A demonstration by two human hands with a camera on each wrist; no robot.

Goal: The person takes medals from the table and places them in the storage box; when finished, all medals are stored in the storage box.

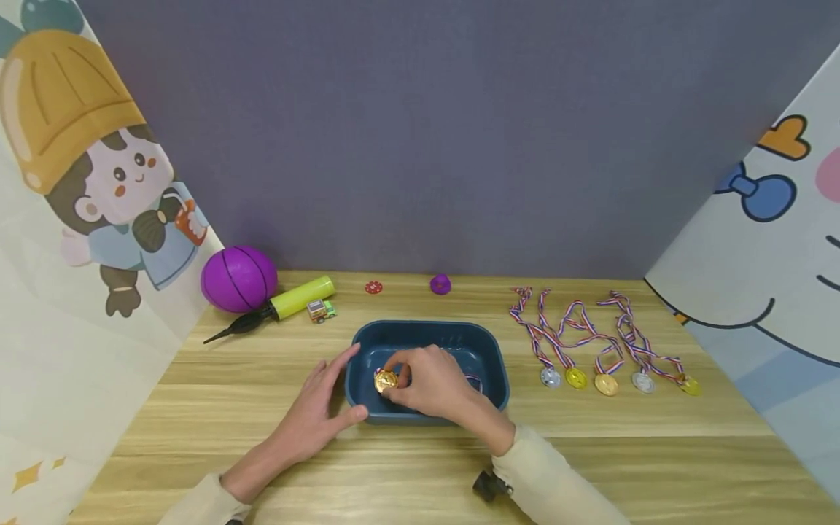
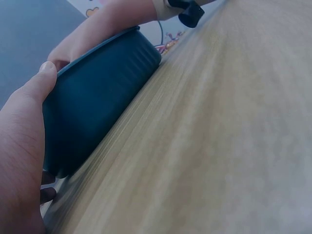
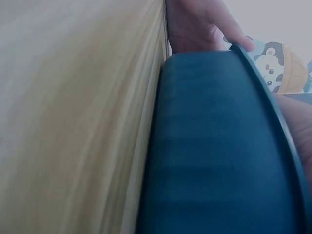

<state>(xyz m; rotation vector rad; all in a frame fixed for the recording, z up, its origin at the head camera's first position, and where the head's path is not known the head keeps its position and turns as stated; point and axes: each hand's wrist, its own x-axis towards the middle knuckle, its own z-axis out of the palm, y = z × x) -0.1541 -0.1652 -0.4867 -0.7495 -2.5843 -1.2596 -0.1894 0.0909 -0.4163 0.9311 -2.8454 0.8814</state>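
Observation:
A dark blue plastic bin (image 1: 426, 421) stands on the table. Inside it, near its left end, my right hand (image 1: 436, 379) pinches a gold medal (image 1: 386, 381) between thumb and fingers. Part of a striped ribbon shows in the bin, right of that hand. My left hand (image 1: 311, 415) steadies the bin's left end, thumb and fingers spread around it. The left thumb (image 2: 48, 73) touches the rim in the left wrist view. From the right wrist, the bin's near wall (image 3: 209, 146) hides the right fingers and the medal.
Right of the bin lie several medals (image 1: 607, 384) with striped ribbons (image 1: 577, 332). Back left are a purple ball (image 1: 239, 279), a yellow-green hand pump (image 1: 302, 297) and a small toy truck (image 1: 320, 311). A red chip (image 1: 373, 287) and a purple ring-shaped thing (image 1: 440, 284) lie behind the bin.

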